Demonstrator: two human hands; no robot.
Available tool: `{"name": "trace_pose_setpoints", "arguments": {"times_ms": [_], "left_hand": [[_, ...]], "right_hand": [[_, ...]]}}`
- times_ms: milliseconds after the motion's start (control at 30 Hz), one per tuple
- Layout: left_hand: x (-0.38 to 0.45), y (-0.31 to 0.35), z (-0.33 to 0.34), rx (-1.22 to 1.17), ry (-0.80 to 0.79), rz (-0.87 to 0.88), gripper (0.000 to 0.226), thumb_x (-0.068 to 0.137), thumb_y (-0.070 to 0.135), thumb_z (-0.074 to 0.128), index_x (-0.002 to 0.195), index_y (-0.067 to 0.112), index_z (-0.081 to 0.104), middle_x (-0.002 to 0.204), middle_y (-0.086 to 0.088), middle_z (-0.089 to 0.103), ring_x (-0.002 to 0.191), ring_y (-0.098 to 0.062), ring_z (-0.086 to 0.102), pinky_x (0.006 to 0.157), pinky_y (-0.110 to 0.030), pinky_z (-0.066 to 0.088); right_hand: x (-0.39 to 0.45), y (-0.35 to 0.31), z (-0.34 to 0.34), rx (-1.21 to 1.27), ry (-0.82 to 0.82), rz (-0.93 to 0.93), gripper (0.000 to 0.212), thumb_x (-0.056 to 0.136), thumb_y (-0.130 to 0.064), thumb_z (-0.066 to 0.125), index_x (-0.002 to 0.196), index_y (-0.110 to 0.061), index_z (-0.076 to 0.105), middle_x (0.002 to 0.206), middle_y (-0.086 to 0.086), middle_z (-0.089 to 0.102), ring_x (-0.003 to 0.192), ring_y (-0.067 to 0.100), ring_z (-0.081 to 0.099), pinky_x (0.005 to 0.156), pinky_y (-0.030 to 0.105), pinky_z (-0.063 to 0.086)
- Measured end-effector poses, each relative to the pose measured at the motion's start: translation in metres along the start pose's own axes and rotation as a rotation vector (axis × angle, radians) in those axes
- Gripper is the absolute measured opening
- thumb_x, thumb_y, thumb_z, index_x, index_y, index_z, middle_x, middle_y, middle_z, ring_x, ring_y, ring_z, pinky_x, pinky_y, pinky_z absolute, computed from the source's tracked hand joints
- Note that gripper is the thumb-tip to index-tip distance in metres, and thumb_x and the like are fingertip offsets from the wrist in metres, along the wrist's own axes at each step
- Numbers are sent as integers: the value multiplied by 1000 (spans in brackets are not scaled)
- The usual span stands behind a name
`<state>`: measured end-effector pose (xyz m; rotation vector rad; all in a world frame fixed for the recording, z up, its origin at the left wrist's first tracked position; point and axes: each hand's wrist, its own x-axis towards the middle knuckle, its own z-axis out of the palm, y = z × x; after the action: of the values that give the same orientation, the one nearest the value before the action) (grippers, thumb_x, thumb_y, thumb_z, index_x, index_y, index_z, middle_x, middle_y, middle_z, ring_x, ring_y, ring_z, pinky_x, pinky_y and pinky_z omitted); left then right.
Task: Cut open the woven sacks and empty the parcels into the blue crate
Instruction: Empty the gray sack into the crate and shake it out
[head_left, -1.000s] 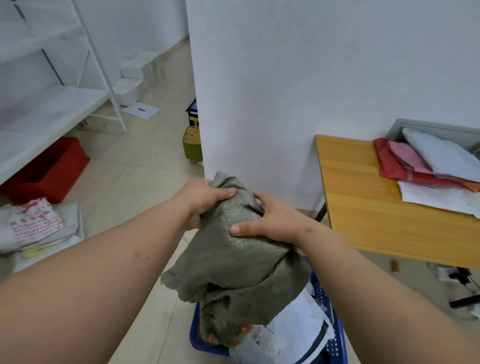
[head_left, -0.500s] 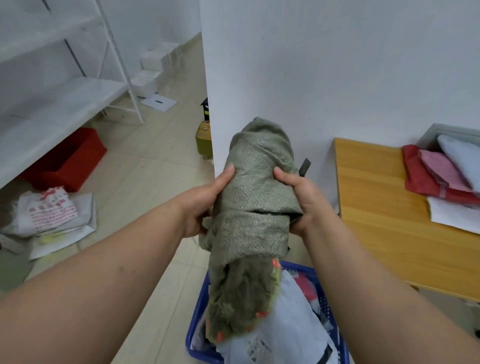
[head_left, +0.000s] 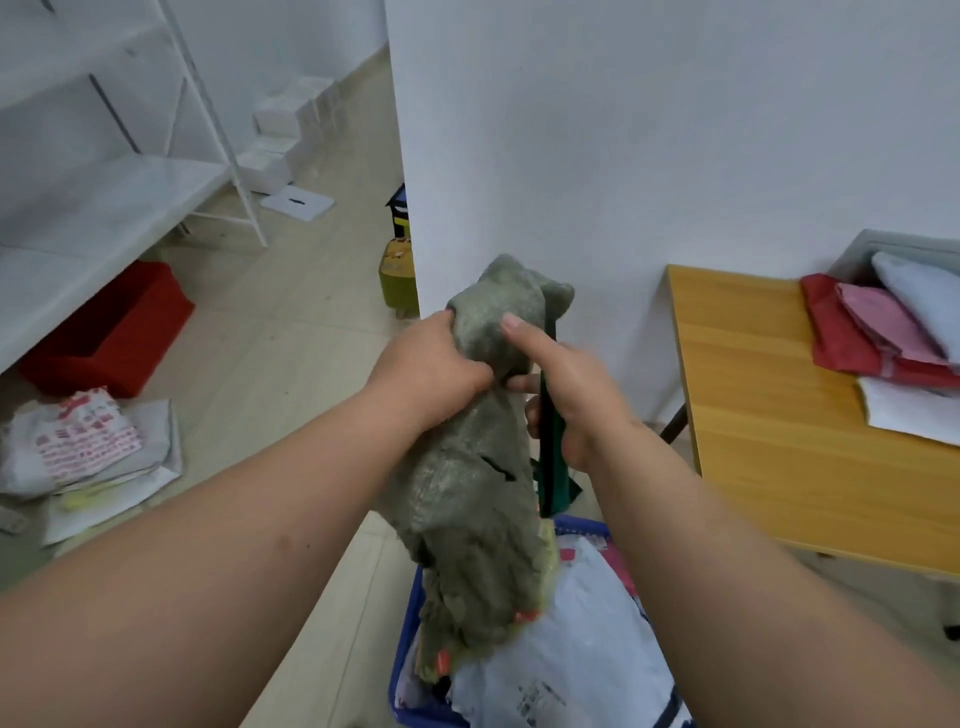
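Red bin (head_left: 111, 332) under white shelving (head_left: 104, 208); wooden table (head_left: 779, 415) right.

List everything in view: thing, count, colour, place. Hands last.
woven sack: one, grey-green, held above the crate
green tool: one, dark green, in right hand beside sack
blue crate: one, floor, bottom centre
parcels: several, mostly white, in crate
table: one, wooden, right
folded bags: several, red, pink, white, on table
red bin: one, under shelf, left
shelf: one, white, left
left hand: grips sack top
right hand: holds tool, forefinger on sack
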<state>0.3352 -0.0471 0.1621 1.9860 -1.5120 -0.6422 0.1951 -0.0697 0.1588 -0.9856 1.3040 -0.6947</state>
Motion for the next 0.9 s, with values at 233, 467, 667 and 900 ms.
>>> {"name": "trace_pose_setpoints", "arguments": {"times_ms": [233, 467, 667, 900], "left_hand": [[7, -20, -36, -415, -422, 76, 80, 72, 40, 78, 144, 30, 44, 136, 5, 57, 120, -10, 56, 104, -38, 47], [8, -67, -75, -530, -451, -336, 101, 66, 72, 72, 148, 27, 35, 137, 7, 50, 119, -18, 53, 86, -38, 51], [15, -85, -95, -892, -651, -431, 72, 59, 29, 89, 124, 12, 62, 113, -17, 71, 104, -36, 68, 94, -54, 51], [24, -84, -87, -158, -45, 30, 85, 64, 33, 84, 137, 24, 43, 121, -1, 62, 108, -27, 60, 93, -38, 49]], "right_hand": [[-3, -4, 23, 311, 216, 41, 35, 77, -22, 74, 108, -6, 67, 86, 10, 75, 72, 25, 69, 73, 37, 57], [-19, -1, 59, 654, 75, 110, 32, 86, -15, 61, 116, -3, 63, 110, 20, 70, 102, 37, 66, 89, 47, 52], [-19, 15, 87, 295, 72, 118, 32, 87, -31, 68, 107, -6, 63, 98, 19, 71, 76, 28, 65, 76, 43, 56], [-7, 1, 98, 30, 303, -38, 37, 79, -32, 65, 105, -7, 54, 99, 21, 65, 39, 19, 43, 42, 26, 33]]}}
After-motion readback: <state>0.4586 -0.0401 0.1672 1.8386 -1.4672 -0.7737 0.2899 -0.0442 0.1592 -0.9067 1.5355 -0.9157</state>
